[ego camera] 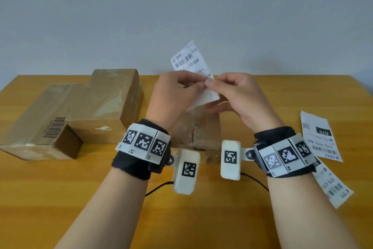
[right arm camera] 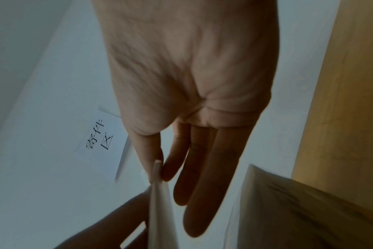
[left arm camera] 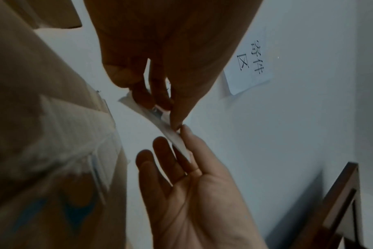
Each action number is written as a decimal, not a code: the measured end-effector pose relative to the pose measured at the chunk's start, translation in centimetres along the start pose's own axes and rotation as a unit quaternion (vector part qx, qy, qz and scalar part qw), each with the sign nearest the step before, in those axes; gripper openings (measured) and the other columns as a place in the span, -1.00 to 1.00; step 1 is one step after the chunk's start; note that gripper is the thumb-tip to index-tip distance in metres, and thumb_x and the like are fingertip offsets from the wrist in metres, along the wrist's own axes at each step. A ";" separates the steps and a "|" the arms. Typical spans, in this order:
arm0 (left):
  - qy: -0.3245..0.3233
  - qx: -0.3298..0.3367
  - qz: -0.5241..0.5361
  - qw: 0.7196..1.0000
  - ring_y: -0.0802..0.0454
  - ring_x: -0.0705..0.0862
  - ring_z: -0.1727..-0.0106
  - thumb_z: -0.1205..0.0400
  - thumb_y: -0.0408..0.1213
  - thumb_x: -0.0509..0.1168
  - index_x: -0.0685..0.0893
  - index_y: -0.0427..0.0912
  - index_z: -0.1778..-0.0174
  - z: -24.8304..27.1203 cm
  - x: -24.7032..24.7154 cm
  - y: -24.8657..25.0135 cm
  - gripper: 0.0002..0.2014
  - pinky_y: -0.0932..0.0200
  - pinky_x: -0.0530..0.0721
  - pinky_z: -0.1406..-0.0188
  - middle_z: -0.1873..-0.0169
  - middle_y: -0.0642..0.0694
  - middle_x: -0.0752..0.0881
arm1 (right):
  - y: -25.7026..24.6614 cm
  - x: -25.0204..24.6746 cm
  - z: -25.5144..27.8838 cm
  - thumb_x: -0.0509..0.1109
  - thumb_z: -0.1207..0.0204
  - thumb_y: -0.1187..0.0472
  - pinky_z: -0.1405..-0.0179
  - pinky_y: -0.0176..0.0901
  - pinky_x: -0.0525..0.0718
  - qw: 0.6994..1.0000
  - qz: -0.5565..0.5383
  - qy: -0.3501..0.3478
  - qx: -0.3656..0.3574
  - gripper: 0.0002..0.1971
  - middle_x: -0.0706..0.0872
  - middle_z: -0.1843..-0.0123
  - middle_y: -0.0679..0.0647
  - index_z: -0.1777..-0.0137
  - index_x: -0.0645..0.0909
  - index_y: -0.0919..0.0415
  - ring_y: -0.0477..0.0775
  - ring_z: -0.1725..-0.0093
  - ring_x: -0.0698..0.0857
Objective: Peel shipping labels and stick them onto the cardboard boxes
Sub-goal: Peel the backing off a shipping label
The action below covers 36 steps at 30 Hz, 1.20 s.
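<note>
Both hands hold one white shipping label (ego camera: pixel 190 61) up above the table, over a cardboard box (ego camera: pixel 201 129) that lies between my wrists. My left hand (ego camera: pixel 179 85) pinches the label near its middle. My right hand (ego camera: pixel 226 87) pinches the sheet's edge between thumb and forefinger, its other fingers spread straight below. A blank white part of the sheet (ego camera: pixel 205 97) hangs under the fingers. In the left wrist view the label (left arm camera: pixel 170 133) shows edge-on between the two hands. In the right wrist view the sheet (right arm camera: pixel 158 193) stands edge-on at my forefinger.
Two more cardboard boxes sit at the left: a tall one (ego camera: pixel 105 105) and a flat one with a barcode (ego camera: pixel 40 125). Two other labels (ego camera: pixel 321 135) (ego camera: pixel 331 184) lie at the right on the wooden table (ego camera: pixel 181 218). A paper sign (left arm camera: pixel 249 62) hangs on the wall.
</note>
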<state>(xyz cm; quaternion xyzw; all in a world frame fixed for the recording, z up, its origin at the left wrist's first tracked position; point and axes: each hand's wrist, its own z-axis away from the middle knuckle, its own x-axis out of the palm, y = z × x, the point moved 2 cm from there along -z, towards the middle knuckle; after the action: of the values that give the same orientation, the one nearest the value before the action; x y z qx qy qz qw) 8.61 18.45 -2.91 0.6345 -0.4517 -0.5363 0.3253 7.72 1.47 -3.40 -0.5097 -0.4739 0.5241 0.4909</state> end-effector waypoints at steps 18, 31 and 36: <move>-0.033 -0.043 0.174 0.983 0.04 0.92 -0.02 -0.68 -0.37 0.52 0.90 -0.13 -0.17 0.0 0.2 -0.8 -0.82 0.08 0.90 -0.03 0.07 -0.06 0.94 | 0.3 -0.1 0.0 0.56 -0.61 0.31 0.10 0.18 0.88 0.997 -0.060 0.014 -0.039 -0.92 0.87 0.04 0.27 -0.04 0.86 0.28 0.28 0.05 0.88; -0.048 -0.049 0.176 0.982 0.00 0.91 -0.07 -0.72 -0.37 0.46 0.87 -0.05 -0.24 -0.1 -0.2 -0.8 -0.78 0.02 0.90 -0.06 -0.04 -0.07 0.92 | -0.1 -0.1 0.2 0.56 -0.60 0.35 0.10 0.16 0.87 0.998 -0.053 -0.005 -0.042 -0.79 0.89 0.02 0.23 -0.21 0.80 0.22 0.28 0.09 0.89; -0.054 -0.049 0.161 0.984 0.04 0.92 -0.03 -0.73 -0.33 0.46 0.88 -0.13 -0.23 -0.1 0.0 -0.8 -0.81 0.07 0.90 -0.03 0.03 -0.05 0.94 | 0.1 0.0 0.1 0.56 -0.59 0.36 0.14 0.11 0.87 0.998 -0.048 -0.006 -0.043 -0.84 0.87 0.00 0.29 -0.14 0.79 0.25 0.29 0.07 0.89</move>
<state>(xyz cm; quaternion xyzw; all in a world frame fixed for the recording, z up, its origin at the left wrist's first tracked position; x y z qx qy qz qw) 8.85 18.76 -3.58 0.5068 -0.5377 -0.5319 0.4137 7.57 1.45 -3.49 -0.5036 -0.5228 0.4821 0.4906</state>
